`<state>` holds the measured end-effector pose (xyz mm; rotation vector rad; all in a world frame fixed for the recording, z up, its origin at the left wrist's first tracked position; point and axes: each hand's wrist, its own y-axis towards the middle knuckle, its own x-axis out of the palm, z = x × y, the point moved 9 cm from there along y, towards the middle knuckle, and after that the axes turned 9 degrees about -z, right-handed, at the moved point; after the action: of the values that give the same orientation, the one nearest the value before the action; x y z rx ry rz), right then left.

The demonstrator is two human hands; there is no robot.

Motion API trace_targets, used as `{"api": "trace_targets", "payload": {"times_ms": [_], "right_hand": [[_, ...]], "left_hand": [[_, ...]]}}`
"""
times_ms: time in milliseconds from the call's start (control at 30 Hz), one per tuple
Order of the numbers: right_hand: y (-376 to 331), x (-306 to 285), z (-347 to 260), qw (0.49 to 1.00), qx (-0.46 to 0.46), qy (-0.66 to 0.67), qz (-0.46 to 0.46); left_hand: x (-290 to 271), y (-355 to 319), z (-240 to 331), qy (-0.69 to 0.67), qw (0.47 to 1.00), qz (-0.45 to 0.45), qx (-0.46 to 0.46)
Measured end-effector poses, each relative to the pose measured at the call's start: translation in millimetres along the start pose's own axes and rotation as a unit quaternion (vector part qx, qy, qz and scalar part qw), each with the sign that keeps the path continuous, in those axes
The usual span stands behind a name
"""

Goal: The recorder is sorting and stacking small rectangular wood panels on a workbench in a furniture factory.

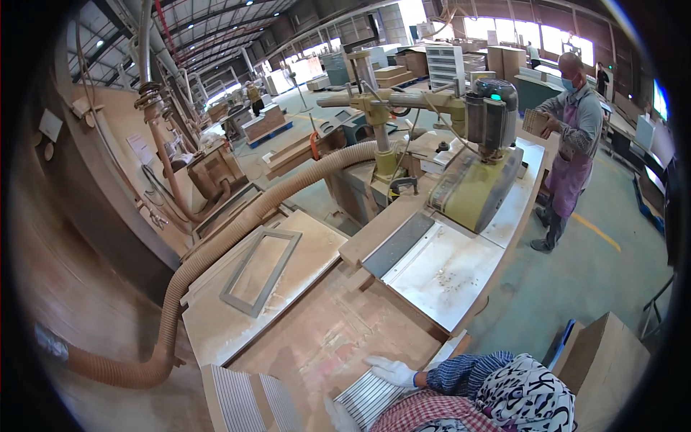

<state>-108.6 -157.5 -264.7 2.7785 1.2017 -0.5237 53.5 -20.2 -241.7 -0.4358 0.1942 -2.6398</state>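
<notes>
Low in the view, my right hand (392, 371), in a white glove, reaches in from the right and lies along the far edge of a stack of narrow pale strips (371, 397) with dark lines between them. My left hand (338, 416), also gloved, is against the stack's left edge and partly cut off by the lower rim. The stack is held between both hands, over the near edge of a worn wooden table (338, 324). To the left stand more striped strips (241, 399) in two groups with a brown band between.
Beyond the table is a machine with a motor (491, 115), a yellow-green housing (471, 191) and a white bed (439, 270). A thick ribbed hose (216, 252) curves past a grey frame (263, 270) on a board. A masked co-worker (572, 144) at right holds a slatted stack. Boards (604, 367) stand lower right.
</notes>
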Motion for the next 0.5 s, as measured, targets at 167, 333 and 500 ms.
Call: {"api": "trace_targets", "payload": {"times_ms": [167, 333, 500], "right_hand": [[7.0, 14.2, 6.7, 0.998, 0.053, -0.018, -0.002], [-3.4, 6.8, 10.9, 0.998, 0.055, 0.011, 0.041], [9.9, 5.0, 17.8, 0.997, 0.07, 0.006, 0.023]], "left_hand": [[2.5, 10.9, -1.1, 0.074, 0.996, 0.043, 0.033], [28.0, 26.9, -1.0, 0.152, 0.987, 0.028, 0.052], [36.5, 31.3, -4.4, 0.191, 0.979, 0.023, 0.071]]}}
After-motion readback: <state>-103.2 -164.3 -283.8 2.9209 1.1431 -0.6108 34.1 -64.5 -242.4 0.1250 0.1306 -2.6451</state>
